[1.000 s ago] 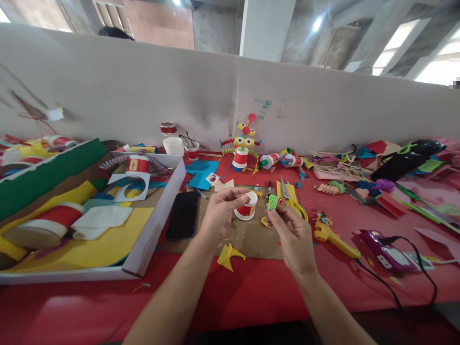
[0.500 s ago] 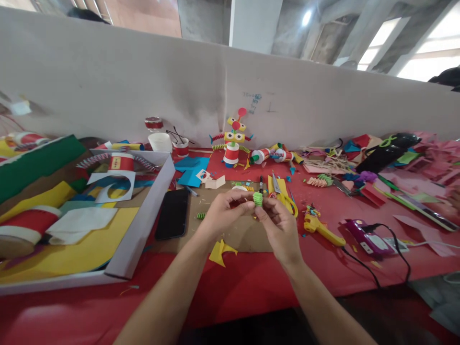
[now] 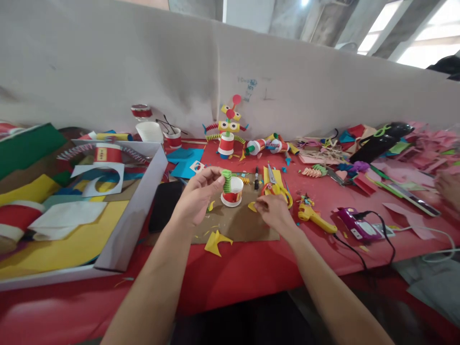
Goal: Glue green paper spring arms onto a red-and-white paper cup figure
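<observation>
Between the thumb and fingers of my left hand (image 3: 196, 196) is a green accordion-folded paper strip (image 3: 226, 182), raised beside a red and white paper cup (image 3: 232, 191). That cup stands on a brown cardboard sheet (image 3: 244, 225). My right hand (image 3: 276, 212) is low over the sheet's right side, fingers curled together. Whatever its fingertips hold, if anything, is hidden. A yellow paper scrap (image 3: 252, 206) shows at those fingertips. Just behind the hand lie yellow-handled scissors (image 3: 277, 188), blades pointing away.
Left stands a white box (image 3: 138, 211) of coloured paper, beside a black phone (image 3: 166, 206). A paper-cup figure (image 3: 227, 139) stands at the back. To the right are a yellow glue gun (image 3: 316, 219) and a purple power strip (image 3: 359, 224) with cables. Another person's hand (image 3: 449, 189) shows far right.
My hands have parted. The left has moved left with the green folded strip; the right has let go of it and moved down beside the scissors. The cup now shows between them.
</observation>
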Action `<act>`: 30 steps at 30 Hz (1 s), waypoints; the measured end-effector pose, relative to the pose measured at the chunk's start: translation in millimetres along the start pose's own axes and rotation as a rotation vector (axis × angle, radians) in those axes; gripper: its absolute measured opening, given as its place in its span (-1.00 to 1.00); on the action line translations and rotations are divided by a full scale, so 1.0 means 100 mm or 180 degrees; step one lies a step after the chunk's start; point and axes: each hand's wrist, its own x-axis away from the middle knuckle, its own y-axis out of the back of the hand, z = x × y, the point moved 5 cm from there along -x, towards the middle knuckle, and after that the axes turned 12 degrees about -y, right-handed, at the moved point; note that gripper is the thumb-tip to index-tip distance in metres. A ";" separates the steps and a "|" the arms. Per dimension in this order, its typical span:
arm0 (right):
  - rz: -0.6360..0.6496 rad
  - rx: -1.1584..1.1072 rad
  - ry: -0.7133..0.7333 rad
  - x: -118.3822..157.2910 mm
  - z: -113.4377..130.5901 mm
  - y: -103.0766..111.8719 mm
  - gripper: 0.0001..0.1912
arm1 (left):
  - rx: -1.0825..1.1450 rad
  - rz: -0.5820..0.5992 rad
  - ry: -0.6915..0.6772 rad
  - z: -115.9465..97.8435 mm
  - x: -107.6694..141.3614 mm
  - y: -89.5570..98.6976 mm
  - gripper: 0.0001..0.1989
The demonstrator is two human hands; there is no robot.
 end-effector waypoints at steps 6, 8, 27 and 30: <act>0.0008 0.0129 0.0068 -0.04 0.11 -0.13 -0.84 | -0.0009 -0.0055 0.0243 0.04 -0.03 0.04 -0.85; 0.0066 0.0013 0.0129 -0.06 0.12 -0.12 -0.90 | -0.0030 -0.0078 0.0360 0.05 -0.02 0.04 -0.84; 0.0270 -0.3869 0.0467 -0.13 0.72 0.22 -0.87 | -0.0786 -0.0277 0.0415 0.09 0.00 0.06 -0.79; 0.0214 -0.3556 0.0474 -0.05 0.70 0.19 -0.85 | -0.0795 -0.0198 0.0490 0.11 0.00 0.04 -0.75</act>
